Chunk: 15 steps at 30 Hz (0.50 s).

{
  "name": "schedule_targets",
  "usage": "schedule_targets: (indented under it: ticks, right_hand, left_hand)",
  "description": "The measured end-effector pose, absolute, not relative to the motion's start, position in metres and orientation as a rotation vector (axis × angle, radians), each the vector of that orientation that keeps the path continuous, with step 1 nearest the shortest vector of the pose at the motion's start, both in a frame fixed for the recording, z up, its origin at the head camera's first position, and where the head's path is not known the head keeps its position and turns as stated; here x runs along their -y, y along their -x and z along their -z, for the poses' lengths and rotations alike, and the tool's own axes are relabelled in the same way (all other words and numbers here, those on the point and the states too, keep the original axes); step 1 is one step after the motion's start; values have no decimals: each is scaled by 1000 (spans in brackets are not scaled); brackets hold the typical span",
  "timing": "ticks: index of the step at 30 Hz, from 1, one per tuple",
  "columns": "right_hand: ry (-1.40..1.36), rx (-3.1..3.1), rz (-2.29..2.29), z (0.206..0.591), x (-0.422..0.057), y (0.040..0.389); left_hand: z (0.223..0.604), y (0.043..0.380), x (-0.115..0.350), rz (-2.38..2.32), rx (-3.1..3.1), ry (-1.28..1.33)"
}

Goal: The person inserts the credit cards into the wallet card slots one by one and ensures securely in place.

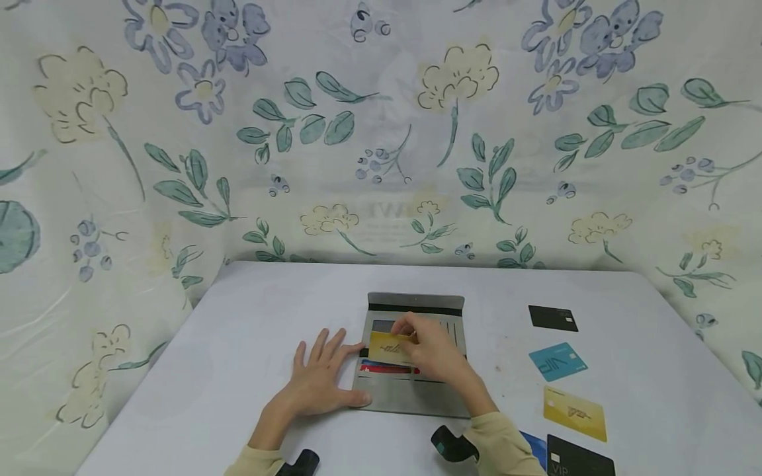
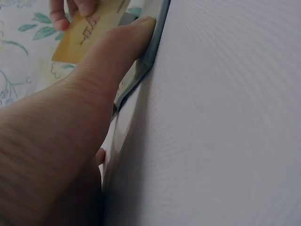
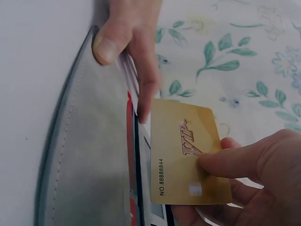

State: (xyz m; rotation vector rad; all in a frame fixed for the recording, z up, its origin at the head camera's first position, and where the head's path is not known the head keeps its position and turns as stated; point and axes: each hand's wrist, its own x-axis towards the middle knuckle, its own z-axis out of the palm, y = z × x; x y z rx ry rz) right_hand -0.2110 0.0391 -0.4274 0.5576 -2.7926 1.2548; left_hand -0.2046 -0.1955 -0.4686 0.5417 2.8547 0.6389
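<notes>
A gold VIP card (image 3: 183, 155) is pinched between the thumb and fingers of my right hand (image 1: 433, 347), over the grey card wallet (image 1: 411, 396). The wallet lies unfolded on the white table, with red and blue card edges showing in its pocket. My left hand (image 1: 321, 380) is spread flat at the wallet's left side. Its thumb (image 3: 108, 47) presses on the near left corner, and its index fingertip touches the left edge. In the left wrist view, the gold card stands tilted beyond my left thumb.
To the right lie a black card (image 1: 553, 318), a teal card (image 1: 558, 361), another gold card (image 1: 575, 413), a black VIP card (image 1: 580, 456) and a blue card (image 1: 536, 449) partly under it. A flowered curtain (image 1: 381, 132) hangs behind the white table (image 1: 286, 297).
</notes>
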Motion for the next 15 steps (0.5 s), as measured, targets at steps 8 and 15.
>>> schedule_targets:
  ticks: [8,15]
  right_hand:
    - [-562,2835,-1295,434,-34,210]
    - [-573,2863,-1311,438,-29,207]
  left_hand:
    - [469,205,196,-641,-2852,-554]
    - [467,203,196,-629,-2848,-547]
